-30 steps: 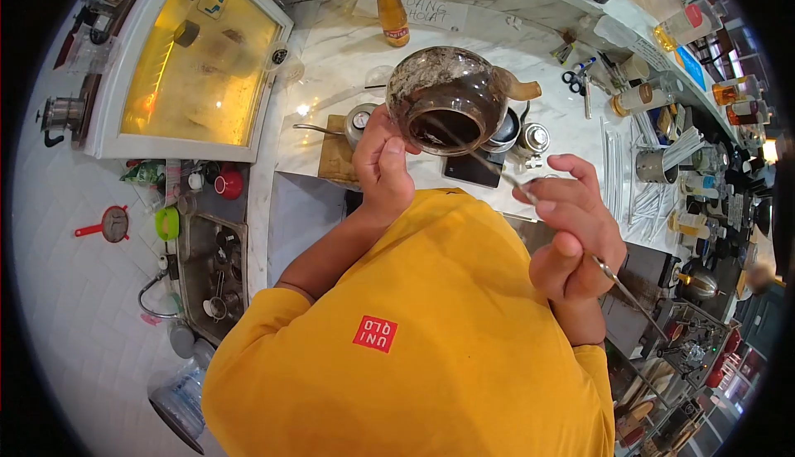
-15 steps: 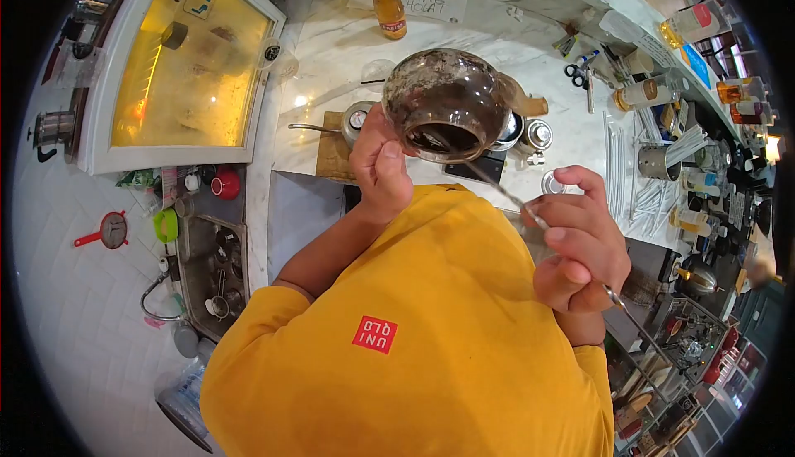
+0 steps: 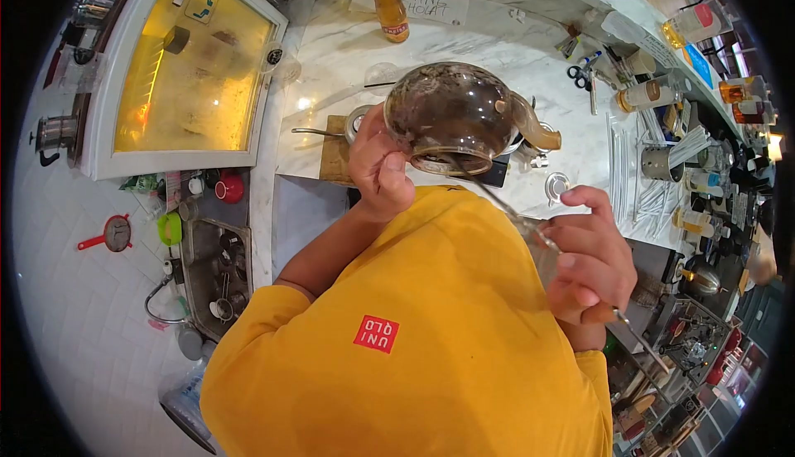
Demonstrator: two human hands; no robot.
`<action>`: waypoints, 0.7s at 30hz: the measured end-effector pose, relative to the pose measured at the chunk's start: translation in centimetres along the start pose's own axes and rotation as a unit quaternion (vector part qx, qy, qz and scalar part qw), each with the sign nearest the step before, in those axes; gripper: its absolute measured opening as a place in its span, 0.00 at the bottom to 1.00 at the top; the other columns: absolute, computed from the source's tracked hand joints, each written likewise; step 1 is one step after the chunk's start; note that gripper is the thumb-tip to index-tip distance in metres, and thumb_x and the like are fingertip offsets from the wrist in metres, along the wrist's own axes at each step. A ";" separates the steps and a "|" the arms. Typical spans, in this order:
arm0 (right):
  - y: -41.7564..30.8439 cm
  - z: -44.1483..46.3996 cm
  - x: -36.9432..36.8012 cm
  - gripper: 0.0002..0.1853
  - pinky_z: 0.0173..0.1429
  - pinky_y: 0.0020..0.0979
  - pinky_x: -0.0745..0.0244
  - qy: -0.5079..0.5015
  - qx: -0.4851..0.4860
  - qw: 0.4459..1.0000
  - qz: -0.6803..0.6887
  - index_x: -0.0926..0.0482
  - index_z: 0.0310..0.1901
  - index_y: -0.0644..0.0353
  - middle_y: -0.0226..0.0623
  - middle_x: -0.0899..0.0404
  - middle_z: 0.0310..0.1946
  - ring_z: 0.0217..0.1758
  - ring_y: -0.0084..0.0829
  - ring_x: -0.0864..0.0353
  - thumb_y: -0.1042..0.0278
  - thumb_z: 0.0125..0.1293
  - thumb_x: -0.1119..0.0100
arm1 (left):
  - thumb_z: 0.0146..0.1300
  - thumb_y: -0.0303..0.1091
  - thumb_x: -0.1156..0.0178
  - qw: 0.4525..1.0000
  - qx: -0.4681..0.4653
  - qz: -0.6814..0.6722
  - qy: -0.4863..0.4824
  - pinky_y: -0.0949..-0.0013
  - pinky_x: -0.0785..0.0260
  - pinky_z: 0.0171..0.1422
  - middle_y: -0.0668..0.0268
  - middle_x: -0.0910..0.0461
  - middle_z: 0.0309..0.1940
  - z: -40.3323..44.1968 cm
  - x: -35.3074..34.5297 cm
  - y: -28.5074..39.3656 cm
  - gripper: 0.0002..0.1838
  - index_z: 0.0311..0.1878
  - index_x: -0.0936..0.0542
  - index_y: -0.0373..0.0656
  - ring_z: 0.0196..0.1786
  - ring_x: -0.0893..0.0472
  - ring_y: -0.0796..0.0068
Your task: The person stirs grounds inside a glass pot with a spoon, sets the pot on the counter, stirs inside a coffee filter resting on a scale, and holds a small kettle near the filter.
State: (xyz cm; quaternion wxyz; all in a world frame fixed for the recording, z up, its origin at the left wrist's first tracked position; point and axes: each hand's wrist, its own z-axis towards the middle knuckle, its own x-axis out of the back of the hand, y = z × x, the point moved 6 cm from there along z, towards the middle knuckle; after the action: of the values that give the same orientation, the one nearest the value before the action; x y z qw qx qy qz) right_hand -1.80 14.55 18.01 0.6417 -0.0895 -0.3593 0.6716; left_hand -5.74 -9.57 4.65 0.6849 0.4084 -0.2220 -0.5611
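A round glass teapot with dark wet residue inside is tilted in front of my chest, its mouth toward me and its spout to the right. My left hand is closed on the teapot's left side; the handle is hidden behind the fingers. In my right hand is a long bar spoon with a twisted metal shaft, pinched between the fingers. One end of the spoon goes into the teapot's mouth; its tip is hidden inside. The other end sticks out below the hand.
Behind the teapot, a marble counter carries a wooden board and an amber bottle. Left are a glass-fronted cabinet and a sink holding dishes. Scissors, straws and a metal straw holder stand right.
The teapot has shifted slightly right and down and turned, so less of its opening faces me. My right hand has moved a little right and down with the bar spoon.
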 end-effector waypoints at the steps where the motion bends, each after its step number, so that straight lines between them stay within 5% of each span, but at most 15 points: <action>1: 0.0 0.0 0.1 0.17 0.53 0.55 0.21 0.003 -0.003 1.000 -0.003 0.25 0.47 0.62 0.46 0.16 0.36 0.35 0.41 0.14 0.54 0.82 0.52 | 0.69 0.40 0.48 1.000 -0.010 0.005 -0.004 0.61 0.29 0.56 0.39 0.22 0.56 0.1 -0.2 0.3 0.20 0.32 0.22 0.29 0.50 0.20 0.58; 6: 0.4 0.0 -0.4 0.17 0.54 0.55 0.22 0.012 -0.027 0.999 0.017 0.24 0.46 0.61 0.47 0.16 0.36 0.36 0.41 0.14 0.54 0.82 0.52 | 0.70 0.41 0.47 0.991 -0.118 0.045 -0.052 0.61 0.25 0.53 0.38 0.23 0.57 0.8 -0.7 1.2 0.21 0.33 0.20 0.28 0.46 0.18 0.60; 16: 1.6 -1.5 2.4 0.20 0.59 0.61 0.24 0.052 -0.097 0.992 0.056 0.28 0.47 0.62 0.55 0.17 0.36 0.33 0.43 0.14 0.54 0.85 0.65 | 0.70 0.41 0.48 0.991 -0.100 0.046 -0.075 0.64 0.26 0.46 0.39 0.21 0.53 0.3 -0.8 1.3 0.22 0.33 0.20 0.27 0.42 0.19 0.62; 19: 1.3 -0.8 1.4 0.19 0.59 0.56 0.26 0.121 -0.113 0.984 0.073 0.23 0.42 0.64 0.51 0.16 0.32 0.33 0.40 0.16 0.55 0.83 0.54 | 0.68 0.43 0.52 0.989 -0.087 0.107 -0.059 0.59 0.29 0.51 0.38 0.18 0.47 0.5 -1.3 1.9 0.24 0.29 0.22 0.28 0.46 0.20 0.53; 21: 1.5 -1.2 1.0 0.19 0.59 0.56 0.26 0.107 -0.118 0.985 0.064 0.24 0.42 0.65 0.51 0.16 0.31 0.33 0.40 0.16 0.56 0.83 0.55 | 0.68 0.43 0.51 0.989 -0.091 0.097 -0.064 0.61 0.28 0.50 0.38 0.19 0.50 0.4 -1.3 1.9 0.24 0.32 0.20 0.27 0.45 0.19 0.55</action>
State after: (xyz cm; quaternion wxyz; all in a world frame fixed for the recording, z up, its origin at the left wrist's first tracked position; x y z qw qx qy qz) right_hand -2.42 16.08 16.59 0.6169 -0.2589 -0.3589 0.6509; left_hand -5.28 -8.35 6.64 0.7549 0.2845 -0.2520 -0.5345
